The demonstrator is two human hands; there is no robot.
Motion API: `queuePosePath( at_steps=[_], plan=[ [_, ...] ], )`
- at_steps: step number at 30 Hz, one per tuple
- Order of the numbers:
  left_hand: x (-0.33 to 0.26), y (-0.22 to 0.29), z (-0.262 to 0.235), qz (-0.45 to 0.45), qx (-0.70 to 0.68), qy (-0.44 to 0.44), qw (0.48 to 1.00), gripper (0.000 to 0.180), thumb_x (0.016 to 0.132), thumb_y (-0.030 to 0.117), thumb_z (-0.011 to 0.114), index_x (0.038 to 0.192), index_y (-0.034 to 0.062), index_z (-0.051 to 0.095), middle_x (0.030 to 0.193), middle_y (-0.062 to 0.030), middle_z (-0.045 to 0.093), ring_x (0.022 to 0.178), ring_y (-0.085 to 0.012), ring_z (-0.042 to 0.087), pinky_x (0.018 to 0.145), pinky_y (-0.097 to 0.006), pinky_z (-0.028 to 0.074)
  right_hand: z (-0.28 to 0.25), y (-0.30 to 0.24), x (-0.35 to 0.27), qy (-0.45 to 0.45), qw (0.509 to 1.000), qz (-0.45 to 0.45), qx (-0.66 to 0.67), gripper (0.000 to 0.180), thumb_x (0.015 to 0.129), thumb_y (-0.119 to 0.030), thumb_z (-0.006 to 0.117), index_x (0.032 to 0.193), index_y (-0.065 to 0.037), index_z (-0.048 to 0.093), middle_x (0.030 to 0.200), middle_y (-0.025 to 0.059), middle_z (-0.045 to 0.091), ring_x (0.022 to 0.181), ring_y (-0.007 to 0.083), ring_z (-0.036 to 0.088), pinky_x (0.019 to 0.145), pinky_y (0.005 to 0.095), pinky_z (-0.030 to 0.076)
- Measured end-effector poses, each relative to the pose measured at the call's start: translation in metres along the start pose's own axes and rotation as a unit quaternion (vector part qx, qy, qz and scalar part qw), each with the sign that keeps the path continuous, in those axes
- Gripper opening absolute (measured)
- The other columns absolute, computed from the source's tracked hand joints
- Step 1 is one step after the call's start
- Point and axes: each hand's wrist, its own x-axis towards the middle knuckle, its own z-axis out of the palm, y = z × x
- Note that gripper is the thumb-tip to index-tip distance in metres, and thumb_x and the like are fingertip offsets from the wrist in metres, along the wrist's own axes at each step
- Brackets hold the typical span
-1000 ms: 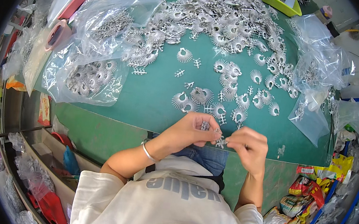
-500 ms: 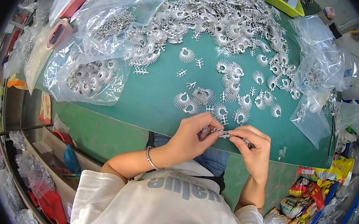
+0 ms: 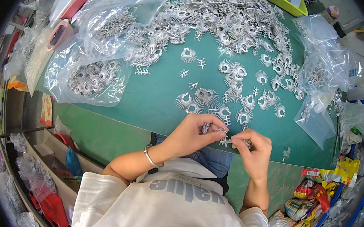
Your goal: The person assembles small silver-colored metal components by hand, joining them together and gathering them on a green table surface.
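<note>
My left hand (image 3: pixel 193 134) and my right hand (image 3: pixel 253 147) meet at the near edge of the green table (image 3: pixel 157 98). Together they pinch a small silver metal part (image 3: pixel 225 139) between thumbs and fingertips. My left hand also grips a second small silver piece (image 3: pixel 206 128) near its fingers. Just beyond my hands lie loose fan-shaped silver metal parts (image 3: pixel 201 100), and a large heap of the same parts (image 3: pixel 226 21) covers the far side of the table.
Clear plastic bags with silver parts (image 3: pixel 89 76) lie at the left, more bags (image 3: pixel 326 75) at the right. A tape roll (image 3: pixel 60 34) sits far left, a yellow-green tray (image 3: pixel 289 3) at the back. Snack wrappers (image 3: pixel 314 200) fill the lower right.
My hands shifted slightly to the right along the table edge and closed in on each other, still working the small silver part between the fingertips.
</note>
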Motion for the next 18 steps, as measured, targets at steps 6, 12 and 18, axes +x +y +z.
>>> queuePosePath(
  at_steps=[6, 12, 18],
  plan=[
    [0.001, 0.003, -0.001, -0.081, -0.134, -0.066, 0.986, 0.012, 0.082, 0.008, 0.062, 0.091, -0.0008, 0.062, 0.07, -0.0014, 0.056, 0.054, -0.0018, 0.042, 0.043, -0.015, 0.03, 0.001, 0.001, 0.001, 0.007, 0.996, -0.087, -0.006, 0.006, 0.071, 0.004, 0.066, 0.074, 0.001, 0.061, 0.063, 0.0072, 0.059, 0.051, 0.0127, 0.052, 0.046, 0.0238, 0.039],
    [0.008, 0.001, -0.01, -0.212, -0.299, -0.134, 0.921, 0.016, 0.082, 0.01, 0.063, 0.092, -0.0026, 0.061, 0.07, -0.0034, 0.056, 0.052, -0.003, 0.042, 0.041, -0.016, 0.029, 0.007, 0.01, 0.007, -0.008, 0.991, -0.079, 0.106, 0.005, 0.072, 0.003, 0.065, 0.074, 0.001, 0.061, 0.064, 0.0072, 0.059, 0.052, 0.0132, 0.053, 0.046, 0.0231, 0.039],
    [0.009, -0.012, -0.005, -0.196, -0.426, -0.146, 0.871, 0.025, 0.085, 0.016, 0.061, 0.104, 0.0001, 0.058, 0.079, -0.0012, 0.057, 0.059, -0.0028, 0.045, 0.047, -0.015, 0.031, 0.001, 0.01, 0.014, -0.015, 0.975, 0.067, 0.21, 0.006, 0.084, -0.004, 0.059, 0.081, 0.002, 0.058, 0.07, 0.001, 0.057, 0.061, 0.0054, 0.051, 0.052, 0.018, 0.038]
  ],
)
